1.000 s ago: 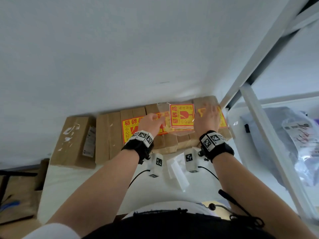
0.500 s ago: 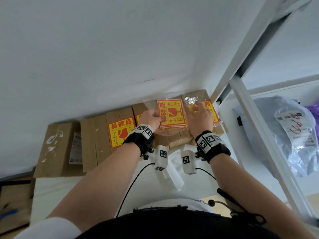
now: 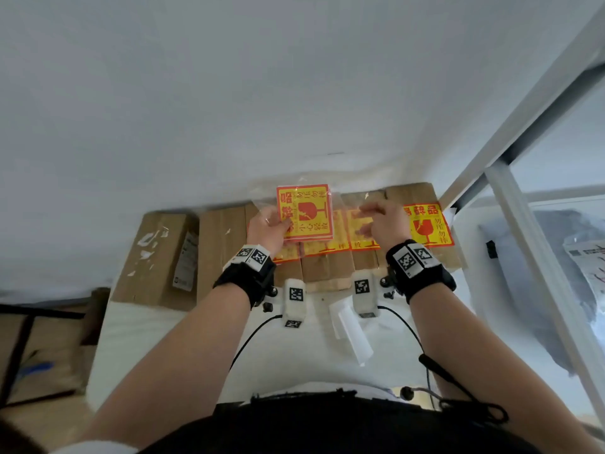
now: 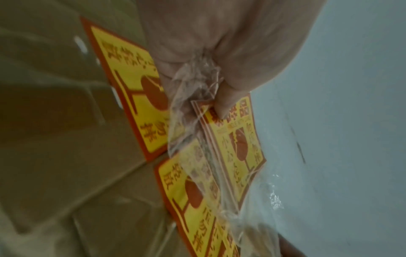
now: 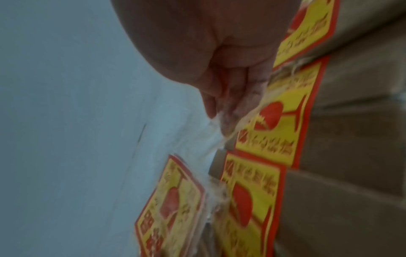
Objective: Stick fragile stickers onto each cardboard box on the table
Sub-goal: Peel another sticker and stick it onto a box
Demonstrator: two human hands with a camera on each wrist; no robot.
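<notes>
A row of brown cardboard boxes (image 3: 222, 244) stands against the white wall. The right-hand ones carry yellow-and-red fragile stickers (image 3: 425, 224); the two at the left show none. My left hand (image 3: 281, 224) grips a stack of fragile stickers (image 3: 306, 213) inside a clear plastic bag, thumb on top of the stack (image 4: 232, 147). My right hand (image 3: 373, 214) pinches the loose end of the plastic bag (image 5: 219, 125), held just above the stickered boxes. The stuck stickers (image 4: 136, 83) lie flat beneath both hands.
White backing strips (image 3: 350, 329) lie on the white table near my body. A white metal frame post (image 3: 523, 224) rises at the right, with bagged parcels (image 3: 573, 273) behind it. The leftmost box (image 3: 157, 257) has torn tape marks and a label.
The sticker pack has risen toward the wall in my left hand. My right hand has drawn away to the right, stretching the bag's loose end.
</notes>
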